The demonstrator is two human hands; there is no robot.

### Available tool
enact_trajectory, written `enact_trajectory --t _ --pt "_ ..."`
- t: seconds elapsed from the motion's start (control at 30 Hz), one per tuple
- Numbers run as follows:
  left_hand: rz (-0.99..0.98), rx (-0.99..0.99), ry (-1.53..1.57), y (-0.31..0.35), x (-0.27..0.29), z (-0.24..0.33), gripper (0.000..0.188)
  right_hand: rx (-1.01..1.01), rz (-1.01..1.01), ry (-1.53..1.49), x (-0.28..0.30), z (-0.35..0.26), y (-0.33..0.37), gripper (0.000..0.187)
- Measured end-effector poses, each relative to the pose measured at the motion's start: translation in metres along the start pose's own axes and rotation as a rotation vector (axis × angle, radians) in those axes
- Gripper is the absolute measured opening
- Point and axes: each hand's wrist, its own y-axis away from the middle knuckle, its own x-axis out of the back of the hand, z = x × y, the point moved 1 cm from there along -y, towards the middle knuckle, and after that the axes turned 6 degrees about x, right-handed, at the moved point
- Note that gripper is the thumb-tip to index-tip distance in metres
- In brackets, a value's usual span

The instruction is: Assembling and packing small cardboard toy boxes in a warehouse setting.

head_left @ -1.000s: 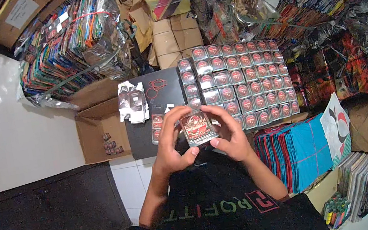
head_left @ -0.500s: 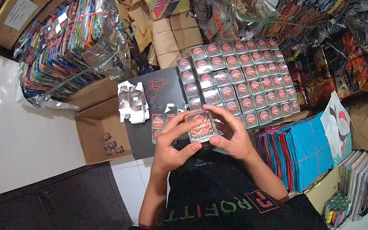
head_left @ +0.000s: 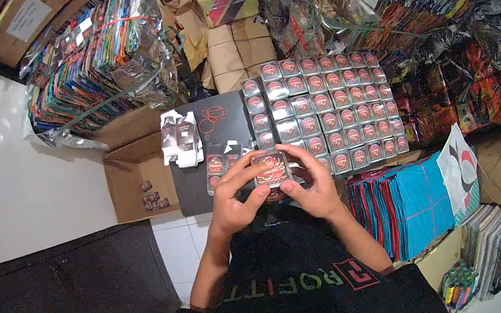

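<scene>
Between both hands, in front of my chest, is a small square dark box (head_left: 270,170) with a red printed face turned up. My left hand (head_left: 233,202) grips its left side, with fingers lying across the top and the thumb at the near edge. My right hand (head_left: 315,187) closes on the right side, thumb also at the near edge. Just beyond stand rows of similar small boxes (head_left: 321,102) with round red tops. Partly hidden behind my left fingers, a few more printed pieces (head_left: 214,163) lie on the dark tabletop (head_left: 225,135).
Flat white-and-dark cartons (head_left: 180,140) and red rubber bands (head_left: 212,119) lie at the table's left. A cardboard box (head_left: 120,183) holding several small boxes stands beyond that edge. Tied blue and red stacks (head_left: 403,208) sit at the right. Wrapped bundles (head_left: 241,53) line the back.
The held box has tilted slightly, so more of its near side shows below the printed face. Both thumbs have shifted a little along that edge. The rows of boxes are unchanged.
</scene>
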Motion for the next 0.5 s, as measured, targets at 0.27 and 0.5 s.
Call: enact_trajectory --t 0.27,0.5 --pt "-0.031 0.034 0.004 -0.003 -0.002 0.006 0.046 -0.01 0.0 -0.056 0.003 0.001 0.003 0.074" --pt "-0.065 0.04 0.01 0.001 -0.005 -0.009 0.046 -0.059 -0.012 -0.098 0.005 -0.004 0.004 0.069"
